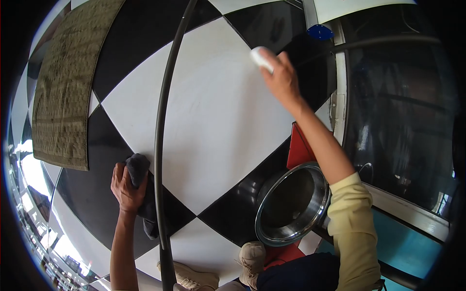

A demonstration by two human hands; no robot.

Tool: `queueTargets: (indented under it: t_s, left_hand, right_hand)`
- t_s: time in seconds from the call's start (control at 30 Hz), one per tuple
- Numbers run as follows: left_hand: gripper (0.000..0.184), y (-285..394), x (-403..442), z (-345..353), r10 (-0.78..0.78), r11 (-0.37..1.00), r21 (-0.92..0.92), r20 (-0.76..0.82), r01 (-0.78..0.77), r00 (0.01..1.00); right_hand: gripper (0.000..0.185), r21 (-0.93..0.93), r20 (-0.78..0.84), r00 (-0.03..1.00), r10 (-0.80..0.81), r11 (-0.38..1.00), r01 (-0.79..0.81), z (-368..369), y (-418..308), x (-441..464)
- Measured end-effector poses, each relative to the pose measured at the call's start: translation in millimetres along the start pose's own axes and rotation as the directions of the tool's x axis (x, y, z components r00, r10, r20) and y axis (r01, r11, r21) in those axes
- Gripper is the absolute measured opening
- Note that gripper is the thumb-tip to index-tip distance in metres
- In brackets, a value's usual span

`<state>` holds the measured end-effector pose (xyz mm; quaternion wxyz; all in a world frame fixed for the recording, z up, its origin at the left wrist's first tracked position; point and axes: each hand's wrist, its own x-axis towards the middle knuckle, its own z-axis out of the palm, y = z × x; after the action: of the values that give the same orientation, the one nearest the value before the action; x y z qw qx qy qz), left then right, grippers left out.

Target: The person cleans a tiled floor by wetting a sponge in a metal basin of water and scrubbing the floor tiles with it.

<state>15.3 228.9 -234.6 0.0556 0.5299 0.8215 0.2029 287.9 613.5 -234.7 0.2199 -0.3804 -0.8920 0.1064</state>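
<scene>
My left hand (pixel 129 189) is closed around a dark grey cloth (pixel 138 167), low over a black floor tile. Part of the cloth hangs down beside a long dark tube (pixel 159 126). My right hand (pixel 282 80) reaches far forward, with its fingers closed on a small white rounded object (pixel 262 60). Motion blurs the object, and its exact kind does not show. Under my right forearm stands a round metal basin (pixel 291 220); its inside looks dark.
The floor has large white (pixel 208 106) and black tiles. An olive mat (pixel 73 87) lies at the left. A dark glass panel in a pale frame (pixel 341 97) bounds the right side. A red thing (pixel 300 148) is by the basin. My shoes (pixel 194 277) are below.
</scene>
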Motion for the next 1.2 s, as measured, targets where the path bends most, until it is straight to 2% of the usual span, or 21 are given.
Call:
queueTargets:
  t_s: [0.03, 0.07, 0.13, 0.17, 0.27, 0.33, 0.4, 0.47, 0.5, 0.63, 0.73, 0.77, 0.87, 0.93, 1.0, 1.07, 1.1, 1.2]
  left_hand:
    - [0.043, -4.8, -3.1, -0.2, -0.031, 1.0, 0.005, 0.045, 0.03, 0.999]
    - [0.05, -7.4, -4.7, 0.0, -0.059, 0.998, 0.008, 0.088, 0.058, 0.994]
    - [0.048, -7.4, -5.5, 1.1, -0.05, 0.999, 0.009, 0.069, 0.049, 0.996]
    - [0.047, -7.4, -5.9, 1.2, -0.049, 0.999, 0.012, 0.062, 0.048, 0.997]
    - [0.046, -8.2, -5.5, 2.0, -0.047, 0.999, -0.005, 0.061, 0.047, 0.997]
    - [0.045, -9.3, -6.4, 2.2, -0.049, 0.999, -0.011, 0.073, 0.05, 0.996]
    - [0.04, -6.5, -2.2, 2.2, -0.026, 0.999, -0.018, 0.041, 0.027, 0.999]
    - [0.03, 0.3, 0.5, -0.1, 0.01, 1.0, -0.015, -0.022, -0.01, 1.0]
    - [0.031, -0.6, 1.2, -0.3, 0.007, 1.0, -0.015, -0.023, -0.007, 1.0]
    - [0.031, -1.0, -0.4, 1.5, -0.003, 1.0, -0.015, -0.01, 0.002, 1.0]
    - [0.031, 0.5, 0.8, 0.4, 0.003, 1.0, -0.016, -0.022, -0.003, 1.0]
    - [0.031, 0.2, 0.4, 0.1, 0.004, 1.0, -0.015, -0.027, -0.004, 1.0]
    - [0.031, -1.6, 0.1, 0.5, -0.002, 1.0, -0.017, -0.001, 0.002, 1.0]
    - [0.031, -1.0, 0.0, 0.9, 0.003, 1.0, -0.016, -0.01, -0.003, 1.0]
    - [0.031, -0.4, 1.6, 0.5, 0.011, 1.0, -0.016, -0.026, -0.011, 1.0]
    - [0.031, 0.0, 0.1, 0.6, 0.011, 1.0, -0.014, -0.04, -0.012, 0.999]
    - [0.035, -2.0, -1.0, 0.7, 0.007, 1.0, -0.004, -0.026, -0.007, 1.0]
    - [0.044, -7.6, -4.4, 2.8, -0.012, 1.0, 0.005, 0.028, 0.012, 1.0]
  right_hand:
    - [0.044, -0.054, -0.05, 0.998, 0.034, 0.998, -0.037, -3.2, 4.2, 12.7]
    - [0.044, -0.044, -0.013, 0.999, 0.034, 0.998, -0.035, -4.6, 2.6, 11.0]
    - [0.045, -0.023, 0.059, 0.998, 0.02, 1.0, -0.019, -3.9, -11.2, 3.7]
    - [0.046, 0.028, 0.091, 0.993, -0.076, 0.997, 0.074, -2.0, -23.3, -11.9]
    - [0.046, 0.057, 0.02, 0.994, -0.109, 0.993, 0.107, -0.1, -10.4, -9.0]
    - [0.045, -0.047, 0.001, 0.999, 0.049, 0.998, -0.049, -4.5, 0.3, 13.2]
    - [0.044, -0.061, 0.007, 0.998, 0.066, 0.996, -0.065, -3.9, -3.0, 15.7]
    - [0.043, 0.026, 0.152, 0.988, -0.027, 0.999, 0.023, -7.0, -25.5, -8.7]
    - [0.044, 0.036, 0.116, 0.99, -0.086, 0.996, 0.082, -7.1, -33.8, -19.8]
    - [0.047, -0.053, 0.011, 0.998, 0.057, 0.997, -0.057, -7.7, 4.0, 9.7]
    - [0.046, -0.007, 0.083, 0.997, -0.006, 1.0, 0.007, -6.6, -11.3, 0.5]
    - [0.046, 0.016, 0.109, 0.991, -0.076, 0.997, 0.074, -3.5, -21.4, -12.4]
    - [0.045, 0.019, 0.023, 0.995, -0.099, 0.995, 0.098, -2.0, -5.0, -10.7]
    - [0.044, -0.048, 0.01, 0.996, 0.084, 0.995, -0.084, -6.7, 7.5, 9.4]
    - [0.044, -0.062, 0.018, 0.997, 0.08, 0.995, -0.079, -10.2, 4.6, 6.5]
    - [0.044, 0.02, 0.131, 0.99, -0.05, 0.999, 0.048, -14.4, -12.9, -22.1]
    - [0.045, 0.052, 0.144, 0.988, -0.058, 0.997, 0.051, -18.0, -19.8, -34.4]
    - [0.046, -0.012, 0.038, 0.996, 0.086, 0.996, -0.085, -21.1, 12.7, -23.5]
